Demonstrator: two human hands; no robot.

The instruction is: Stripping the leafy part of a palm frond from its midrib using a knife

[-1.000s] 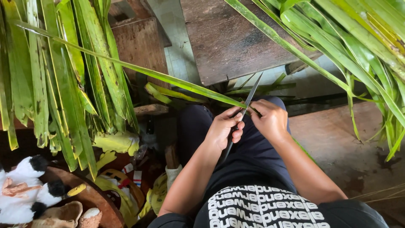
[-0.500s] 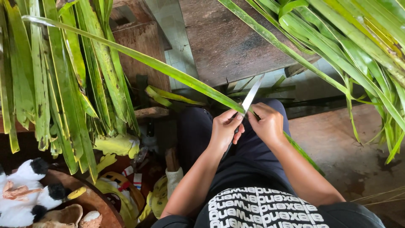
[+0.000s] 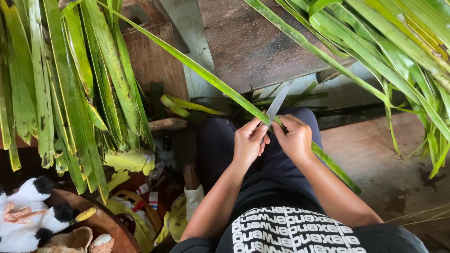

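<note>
You are seated, looking down at your lap, with both hands meeting over your dark trousers point(image 3: 220, 140). Your left hand point(image 3: 247, 143) is closed around the handle of a knife point(image 3: 277, 104), whose blade points up and away from you. Your right hand point(image 3: 295, 139) is closed on a long green palm leaf point(image 3: 201, 75), pinching it just beside the blade. The leaf runs from the upper left, crosses the blade between your hands, and trails past your right wrist toward the lower right. The likely risk is the blade slipping along the smooth leaf toward your right fingertips, which sit almost against the edge, or down toward your thigh. Bundles of hanging leaves point(image 3: 70, 93) flank you, and a wooden bench point(image 3: 253, 42) stands ahead.
</note>
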